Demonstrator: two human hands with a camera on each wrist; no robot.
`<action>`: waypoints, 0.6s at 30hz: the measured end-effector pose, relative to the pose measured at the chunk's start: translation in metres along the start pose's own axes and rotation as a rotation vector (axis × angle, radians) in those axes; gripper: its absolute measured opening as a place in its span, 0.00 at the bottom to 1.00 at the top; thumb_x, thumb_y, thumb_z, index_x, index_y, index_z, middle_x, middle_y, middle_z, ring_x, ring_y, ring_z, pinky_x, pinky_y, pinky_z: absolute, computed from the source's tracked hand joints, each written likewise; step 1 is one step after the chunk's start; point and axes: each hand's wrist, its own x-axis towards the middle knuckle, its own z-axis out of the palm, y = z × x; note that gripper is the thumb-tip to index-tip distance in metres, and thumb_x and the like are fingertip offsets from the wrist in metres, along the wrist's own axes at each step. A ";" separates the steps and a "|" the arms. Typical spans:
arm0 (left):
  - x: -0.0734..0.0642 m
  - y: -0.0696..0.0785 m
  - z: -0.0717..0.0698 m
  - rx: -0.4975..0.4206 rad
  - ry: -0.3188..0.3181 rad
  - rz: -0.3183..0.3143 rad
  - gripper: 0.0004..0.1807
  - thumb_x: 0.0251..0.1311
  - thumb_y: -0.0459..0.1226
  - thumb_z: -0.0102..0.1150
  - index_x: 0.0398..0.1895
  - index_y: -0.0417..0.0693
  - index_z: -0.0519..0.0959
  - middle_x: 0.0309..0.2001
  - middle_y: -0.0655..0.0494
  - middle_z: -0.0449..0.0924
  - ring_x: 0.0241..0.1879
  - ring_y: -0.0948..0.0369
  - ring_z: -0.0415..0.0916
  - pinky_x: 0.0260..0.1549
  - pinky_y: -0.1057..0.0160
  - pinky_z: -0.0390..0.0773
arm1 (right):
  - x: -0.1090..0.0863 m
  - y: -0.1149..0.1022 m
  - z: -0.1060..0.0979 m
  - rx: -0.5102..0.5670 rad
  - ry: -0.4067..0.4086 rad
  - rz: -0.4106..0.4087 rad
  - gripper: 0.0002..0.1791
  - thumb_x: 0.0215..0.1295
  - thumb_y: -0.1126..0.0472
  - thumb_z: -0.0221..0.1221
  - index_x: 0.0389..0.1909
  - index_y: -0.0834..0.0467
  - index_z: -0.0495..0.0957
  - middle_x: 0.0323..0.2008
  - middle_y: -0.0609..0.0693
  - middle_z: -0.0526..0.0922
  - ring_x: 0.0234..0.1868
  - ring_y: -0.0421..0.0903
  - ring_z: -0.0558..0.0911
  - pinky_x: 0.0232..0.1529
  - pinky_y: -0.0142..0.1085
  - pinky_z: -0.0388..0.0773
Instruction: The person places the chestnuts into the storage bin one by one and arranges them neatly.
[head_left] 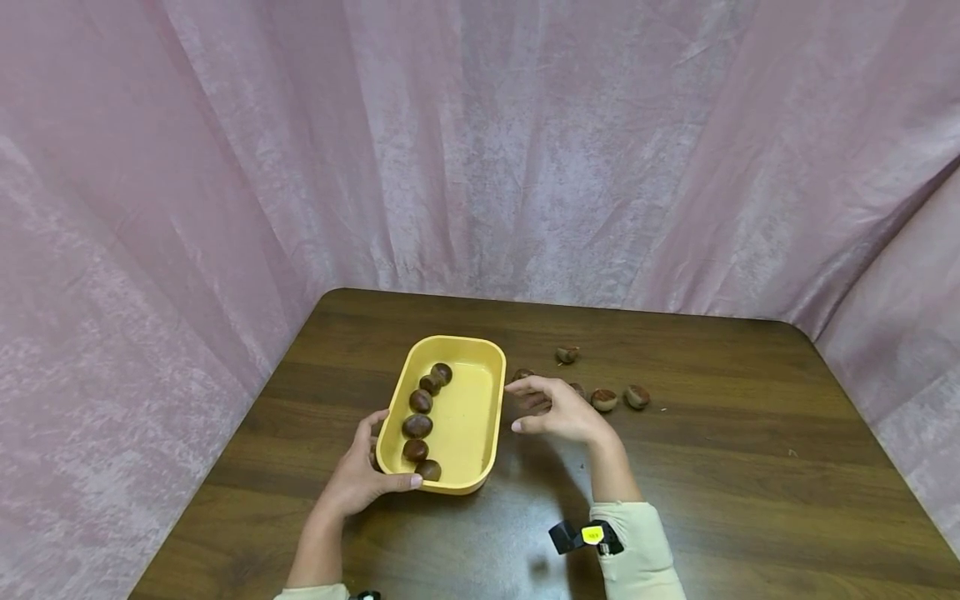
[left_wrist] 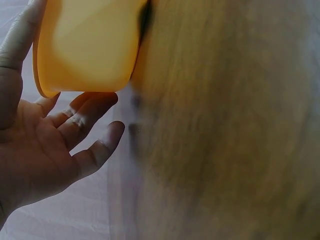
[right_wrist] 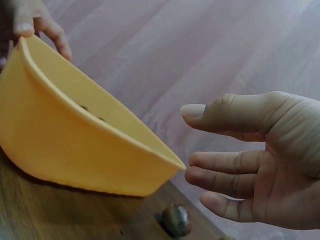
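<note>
A yellow rectangular tub (head_left: 465,417) stands at the middle of the table, with several brown chestnuts (head_left: 417,426) lined up inside along its left wall. My left hand (head_left: 354,478) grips its near left corner, thumb over the near rim and fingers along the outer left side. Those fingers (left_wrist: 85,112) also show against the tub in the left wrist view. To the right of the tub, my right hand (head_left: 562,412) hovers with fingers and thumb apart and nothing between them. Under and behind it lies a loose chestnut (right_wrist: 176,220).
More chestnuts lie on the wooden table (head_left: 750,467) right of the tub: a pale-based chestnut (head_left: 603,400), another chestnut (head_left: 637,397) beside it, and a chestnut (head_left: 567,355) farther back. Pink curtains (head_left: 525,167) hang behind the table.
</note>
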 end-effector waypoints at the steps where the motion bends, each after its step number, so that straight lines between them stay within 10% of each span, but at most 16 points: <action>1: -0.002 0.003 0.000 0.003 -0.004 0.009 0.58 0.33 0.36 0.79 0.68 0.49 0.50 0.47 0.38 0.73 0.40 0.49 0.76 0.40 0.52 0.70 | -0.001 0.001 -0.001 -0.001 0.010 0.002 0.28 0.52 0.67 0.67 0.54 0.68 0.71 0.53 0.64 0.73 0.50 0.64 0.73 0.48 0.56 0.69; 18: 0.013 -0.029 0.000 -0.008 0.005 -0.024 0.60 0.31 0.40 0.81 0.67 0.63 0.50 0.47 0.44 0.73 0.39 0.53 0.77 0.42 0.53 0.70 | -0.011 0.004 0.000 0.045 0.278 0.098 0.29 0.51 0.71 0.66 0.57 0.66 0.70 0.57 0.66 0.70 0.57 0.63 0.68 0.53 0.58 0.62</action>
